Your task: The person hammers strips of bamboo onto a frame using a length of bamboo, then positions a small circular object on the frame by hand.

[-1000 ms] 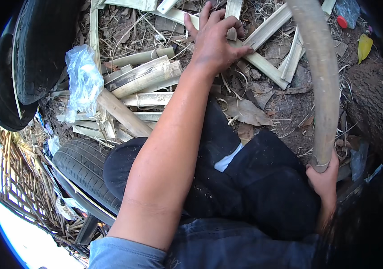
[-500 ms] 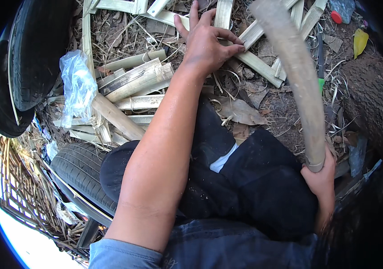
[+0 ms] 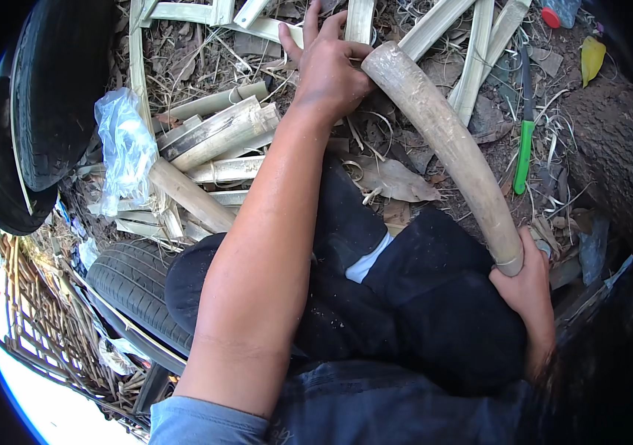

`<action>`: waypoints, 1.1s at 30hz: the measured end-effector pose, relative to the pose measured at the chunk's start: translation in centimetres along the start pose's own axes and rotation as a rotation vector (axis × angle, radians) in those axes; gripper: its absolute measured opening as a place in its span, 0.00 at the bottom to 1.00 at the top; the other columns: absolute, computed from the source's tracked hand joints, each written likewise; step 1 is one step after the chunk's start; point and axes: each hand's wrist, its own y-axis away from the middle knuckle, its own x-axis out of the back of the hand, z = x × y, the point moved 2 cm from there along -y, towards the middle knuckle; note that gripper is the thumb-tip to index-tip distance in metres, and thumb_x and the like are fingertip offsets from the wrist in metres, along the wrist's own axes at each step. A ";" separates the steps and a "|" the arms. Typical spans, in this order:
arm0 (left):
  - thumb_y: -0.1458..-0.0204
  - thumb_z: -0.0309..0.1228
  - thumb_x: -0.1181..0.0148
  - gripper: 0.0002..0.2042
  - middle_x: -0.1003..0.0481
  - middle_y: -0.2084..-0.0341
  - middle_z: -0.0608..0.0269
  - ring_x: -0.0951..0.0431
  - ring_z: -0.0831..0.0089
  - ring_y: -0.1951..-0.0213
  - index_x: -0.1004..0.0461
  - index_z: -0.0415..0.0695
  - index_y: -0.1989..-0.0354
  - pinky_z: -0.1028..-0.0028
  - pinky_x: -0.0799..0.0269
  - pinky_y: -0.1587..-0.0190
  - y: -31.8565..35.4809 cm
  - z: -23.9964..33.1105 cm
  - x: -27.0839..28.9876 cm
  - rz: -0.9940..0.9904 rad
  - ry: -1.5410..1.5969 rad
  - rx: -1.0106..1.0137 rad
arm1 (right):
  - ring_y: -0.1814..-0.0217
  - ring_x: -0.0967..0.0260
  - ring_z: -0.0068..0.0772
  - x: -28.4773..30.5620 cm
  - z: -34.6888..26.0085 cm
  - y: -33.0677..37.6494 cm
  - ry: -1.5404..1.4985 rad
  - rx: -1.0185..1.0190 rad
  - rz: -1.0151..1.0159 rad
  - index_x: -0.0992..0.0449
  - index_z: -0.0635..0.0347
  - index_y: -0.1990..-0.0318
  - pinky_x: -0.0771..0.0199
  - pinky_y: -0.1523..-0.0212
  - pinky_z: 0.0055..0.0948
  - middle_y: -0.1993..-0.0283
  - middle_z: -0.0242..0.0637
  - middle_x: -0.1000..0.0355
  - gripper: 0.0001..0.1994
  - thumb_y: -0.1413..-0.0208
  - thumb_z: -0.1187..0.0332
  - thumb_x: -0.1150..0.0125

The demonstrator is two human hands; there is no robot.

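Observation:
A thick tan bamboo pole (image 3: 446, 144) runs slantwise from the upper middle down to the lower right. My right hand (image 3: 528, 285) grips its lower end beside my dark-trousered knee (image 3: 435, 297). My left hand (image 3: 329, 63) reaches forward over the ground, fingers spread, and its thumb side touches the pole's top end; whether it grips the pole I cannot tell. Split bamboo pieces (image 3: 216, 137) lie piled to the left of my left arm.
A green-handled knife (image 3: 524, 144) lies on the dirt right of the pole. Old tyres (image 3: 57, 96) stand at the left, another tyre (image 3: 134, 278) below them. A crumpled clear plastic bag (image 3: 123, 148) rests on the bamboo pile. Dry leaves and bamboo strips (image 3: 472, 44) litter the ground.
The pole's top end has swung leftward and down until it meets my left hand. My left hand stayed on the ground litter. My right hand keeps hold of the lower end.

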 end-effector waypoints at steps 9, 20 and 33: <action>0.65 0.46 0.25 0.10 0.35 0.38 0.55 0.56 0.55 0.28 0.14 0.63 0.72 0.42 0.86 0.33 -0.1 1.9 0.4 -0.064 0.098 0.062 | 0.64 0.27 0.36 1.4 1.6 0.8 -0.094 0.193 0.256 0.33 0.73 0.49 0.28 0.59 0.34 0.66 0.43 0.28 0.29 0.66 0.76 0.37; 0.66 0.47 0.24 0.11 0.35 0.38 0.55 0.57 0.55 0.28 0.14 0.64 0.71 0.41 0.84 0.33 -0.1 1.8 0.1 -0.084 0.084 0.044 | 0.64 0.23 0.50 1.4 1.0 0.1 -0.026 0.138 0.233 0.30 0.65 0.56 0.27 0.61 0.39 0.69 0.47 0.26 0.23 0.66 0.75 0.38; 0.65 0.45 0.25 0.13 0.35 0.38 0.56 0.57 0.56 0.28 0.14 0.60 0.68 0.43 0.85 0.33 -0.5 1.7 0.0 -0.065 0.103 0.053 | 0.63 0.23 0.55 0.8 0.0 1.0 -0.151 0.124 0.176 0.31 0.64 0.57 0.26 0.62 0.37 0.70 0.50 0.26 0.21 0.65 0.75 0.38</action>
